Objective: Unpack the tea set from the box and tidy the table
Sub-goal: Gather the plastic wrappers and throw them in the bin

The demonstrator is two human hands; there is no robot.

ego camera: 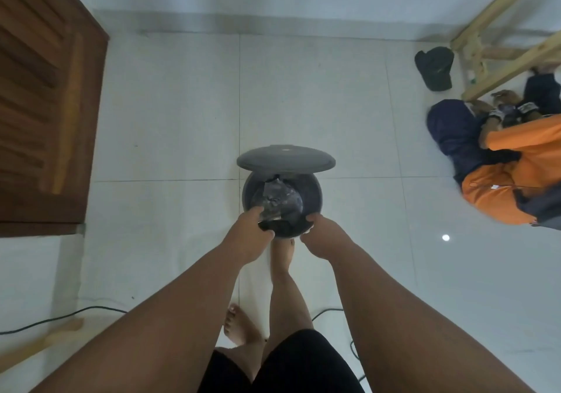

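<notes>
Nearest to us we record the wearer's black shorts (291, 362) and two bare forearms reaching forward and down over a white tiled floor (170, 113). Below them, one bare foot (239, 326) stands flat on the tiles at the near centre, and the other foot (283, 256) is raised forward, its toes at the base of a grey pedal bin (312, 192). We note a dark cable (45, 321) trailing across the floor at the near left. Our left hand (247, 234) is curled closed on the left end of a dark, crumpled piece of packaging (276, 207), and our right hand (318, 237) is curled closed on its right end; together they hold it over the near rim of the bin. Crinkled clear film shows at the top of that bundle, inside the bin's mouth; we cannot tell exactly what the material is. The bin's round lid (285, 159) stands tilted up on the far side. No tea set or box is visible to us from this position. At the left stands a brown wooden louvred door (45, 104). At the right, a person in orange clothing (516, 165) sits on the floor, hands together over a small item. Beyond them, at the far right, we see a pale wooden frame (498, 43) and, just left of it, a dark bag (435, 69) lying on the tiles by the wall.
</notes>
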